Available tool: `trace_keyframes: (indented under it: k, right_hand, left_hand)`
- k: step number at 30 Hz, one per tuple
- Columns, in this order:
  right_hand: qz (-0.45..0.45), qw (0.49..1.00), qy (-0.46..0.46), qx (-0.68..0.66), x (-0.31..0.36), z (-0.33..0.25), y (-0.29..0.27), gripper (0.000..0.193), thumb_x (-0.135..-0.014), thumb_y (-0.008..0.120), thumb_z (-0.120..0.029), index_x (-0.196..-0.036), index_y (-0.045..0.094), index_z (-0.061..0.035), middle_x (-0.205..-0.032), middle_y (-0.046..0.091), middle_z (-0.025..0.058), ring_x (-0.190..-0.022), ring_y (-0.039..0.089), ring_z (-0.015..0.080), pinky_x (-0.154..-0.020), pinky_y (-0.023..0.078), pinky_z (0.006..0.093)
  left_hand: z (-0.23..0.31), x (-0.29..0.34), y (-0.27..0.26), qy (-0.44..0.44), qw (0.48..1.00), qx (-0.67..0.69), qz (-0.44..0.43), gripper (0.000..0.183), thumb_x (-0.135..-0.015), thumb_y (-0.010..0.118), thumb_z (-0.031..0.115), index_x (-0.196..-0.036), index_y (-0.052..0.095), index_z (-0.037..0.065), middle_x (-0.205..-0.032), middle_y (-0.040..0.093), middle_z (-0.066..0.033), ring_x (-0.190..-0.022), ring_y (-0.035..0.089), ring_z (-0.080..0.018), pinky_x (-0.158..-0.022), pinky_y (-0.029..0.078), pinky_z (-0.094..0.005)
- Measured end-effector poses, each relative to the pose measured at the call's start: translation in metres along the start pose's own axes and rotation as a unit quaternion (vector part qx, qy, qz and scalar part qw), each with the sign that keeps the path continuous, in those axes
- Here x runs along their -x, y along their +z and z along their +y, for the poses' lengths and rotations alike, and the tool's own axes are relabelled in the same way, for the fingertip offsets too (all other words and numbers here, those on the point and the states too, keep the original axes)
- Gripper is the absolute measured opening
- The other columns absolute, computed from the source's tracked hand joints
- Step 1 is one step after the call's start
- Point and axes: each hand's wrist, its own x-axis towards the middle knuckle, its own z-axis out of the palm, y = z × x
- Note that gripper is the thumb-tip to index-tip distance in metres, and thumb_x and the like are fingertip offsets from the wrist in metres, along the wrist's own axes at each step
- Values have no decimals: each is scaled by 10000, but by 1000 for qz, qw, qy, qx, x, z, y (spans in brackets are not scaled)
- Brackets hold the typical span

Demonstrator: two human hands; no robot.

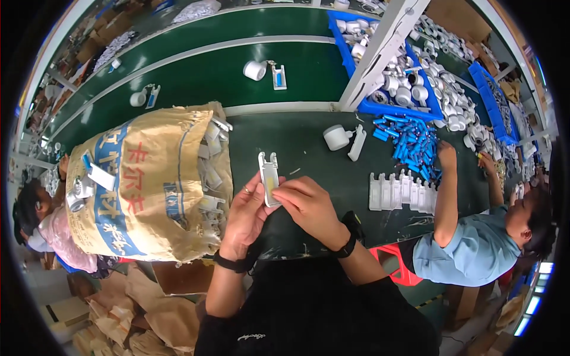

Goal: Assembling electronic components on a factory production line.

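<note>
Upright in front of me is a narrow white plastic housing [269, 172] with two prongs at its top and a yellowish strip inside. My left hand [244, 213] grips it along its left side, thumb and fingers closed. The fingers of my right hand [310, 204] are pinched together against its lower right side; whether they hold a small part too is hidden. Beyond my right hand lie a white round lamp head [336, 137] and a white housing [357, 143] joined to it.
A large paper sack [160, 178] of white housings lies at left. Right are a pile of blue cylindrical batteries [409, 142], a row of white housings [401, 193] and a co-worker's arm [446, 202]. A blue crate [436, 110] of lamp heads stands behind a white post [380, 53].
</note>
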Motion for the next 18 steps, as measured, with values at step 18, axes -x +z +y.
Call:
trace_keyframes:
  k: [18]
  right_hand:
    - [6, 999, -5, 38, 19, 2, -20, 227, -788, 779, 3, -996, 739, -76, -927, 692, 41, -789, 678, 234, -665, 563, 343]
  left_hand:
    - [-10, 11, 13, -24, 999, -37, -17, 466, -1101, 523, 200, -1515, 456, -3, -1401, 618, -176, -1217, 646, -202, -1023, 558, -341]
